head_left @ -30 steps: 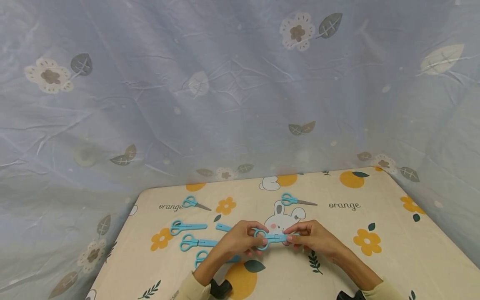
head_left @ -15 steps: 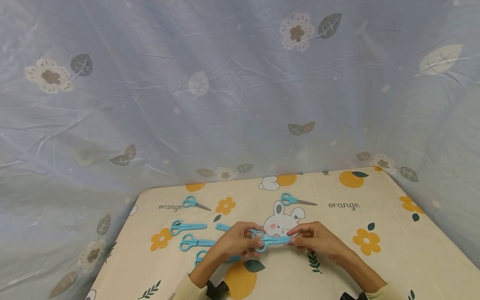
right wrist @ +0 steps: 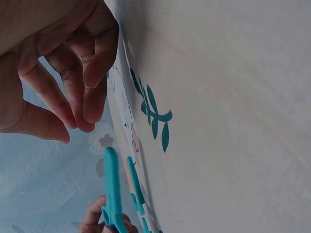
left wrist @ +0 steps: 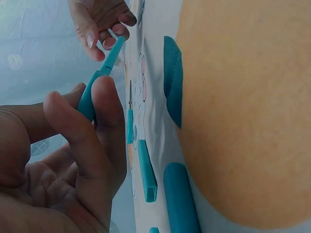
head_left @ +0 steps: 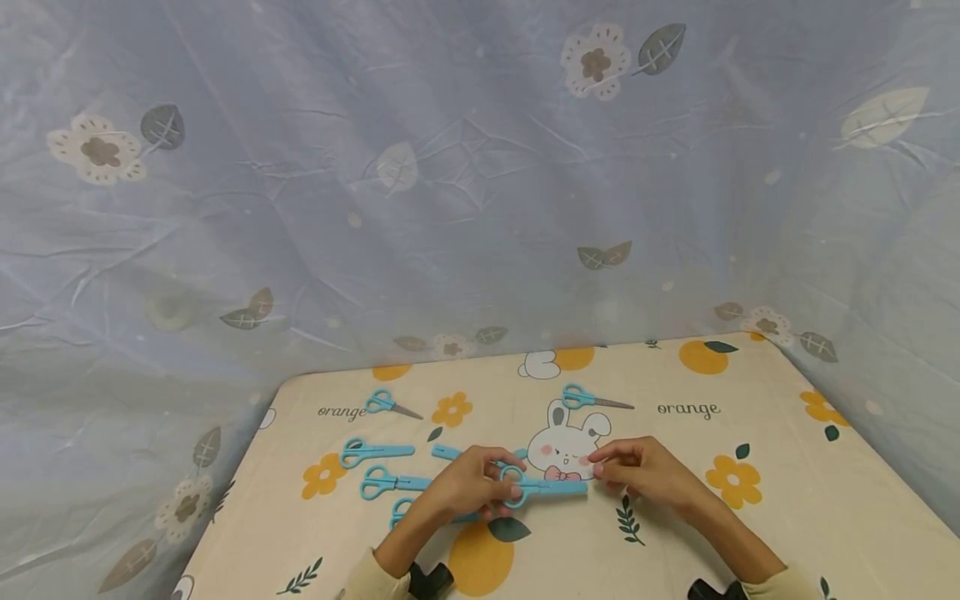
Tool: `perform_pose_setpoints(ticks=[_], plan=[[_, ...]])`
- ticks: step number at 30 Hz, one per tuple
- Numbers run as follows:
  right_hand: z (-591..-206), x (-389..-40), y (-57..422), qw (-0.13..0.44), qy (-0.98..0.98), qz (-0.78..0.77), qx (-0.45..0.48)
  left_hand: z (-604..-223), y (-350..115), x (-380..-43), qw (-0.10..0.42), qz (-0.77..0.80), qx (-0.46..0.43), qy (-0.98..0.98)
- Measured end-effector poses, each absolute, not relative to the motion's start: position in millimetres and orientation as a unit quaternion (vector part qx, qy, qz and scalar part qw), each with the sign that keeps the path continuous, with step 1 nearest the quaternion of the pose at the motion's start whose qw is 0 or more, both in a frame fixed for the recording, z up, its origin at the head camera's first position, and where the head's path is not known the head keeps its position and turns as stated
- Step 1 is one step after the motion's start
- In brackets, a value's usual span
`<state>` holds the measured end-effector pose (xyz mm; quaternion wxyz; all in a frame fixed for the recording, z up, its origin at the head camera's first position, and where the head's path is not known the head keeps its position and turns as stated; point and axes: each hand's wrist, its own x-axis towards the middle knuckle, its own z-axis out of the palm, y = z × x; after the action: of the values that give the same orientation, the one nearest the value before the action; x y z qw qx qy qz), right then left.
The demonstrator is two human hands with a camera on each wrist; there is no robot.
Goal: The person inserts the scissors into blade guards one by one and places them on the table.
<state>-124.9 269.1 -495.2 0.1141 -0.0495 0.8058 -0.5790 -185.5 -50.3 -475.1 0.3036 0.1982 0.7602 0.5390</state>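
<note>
My left hand (head_left: pixel 472 483) pinches light-blue scissors (head_left: pixel 555 487) at the finger loops. A blue cover sheathes the blades, its tip pointing right. Seen from the left wrist, thumb and finger grip the scissors (left wrist: pixel 104 70) and the covered end slants away towards the other hand. My right hand (head_left: pixel 641 471) hovers just right of the tip, apart from it and holding nothing. In the right wrist view its fingers (right wrist: pixel 92 104) are loosely bent, with the cover's rounded tip (right wrist: pixel 111 160) a short way below them.
Bare-bladed scissors lie at the back left (head_left: pixel 382 402) and back right (head_left: pixel 581 398). Covered scissors (head_left: pixel 375 452) lie in a group at left, partly behind my left arm. A loose blade cover (head_left: pixel 446 452) sits by the left hand. Patterned cloth (head_left: pixel 750 542) spreads over the table.
The right hand has let go of the cover's end and drawn off slightly to the right. The left hand still holds the covered scissors, now a little lower in view.
</note>
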Motion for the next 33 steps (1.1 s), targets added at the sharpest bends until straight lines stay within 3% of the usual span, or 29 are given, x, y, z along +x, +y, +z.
perform_pose_setpoints(ticks=[11, 22, 33], plan=[[-496.1, -124.5, 267.4, 0.129, 0.798, -0.587, -0.034, -478.4, -49.0, -181.9, 0.285, 0.505, 0.202, 0.789], [-493.9, -126.5, 268.5, 0.134, 0.799, -0.584, -0.045, -479.2, -46.6, -179.1, 0.226, 0.429, 0.245, 0.84], [-494.1, -125.5, 268.6, 0.131, 0.8, -0.583, -0.05, -469.7, -47.5, -175.8, 0.221, 0.344, 0.262, 0.874]])
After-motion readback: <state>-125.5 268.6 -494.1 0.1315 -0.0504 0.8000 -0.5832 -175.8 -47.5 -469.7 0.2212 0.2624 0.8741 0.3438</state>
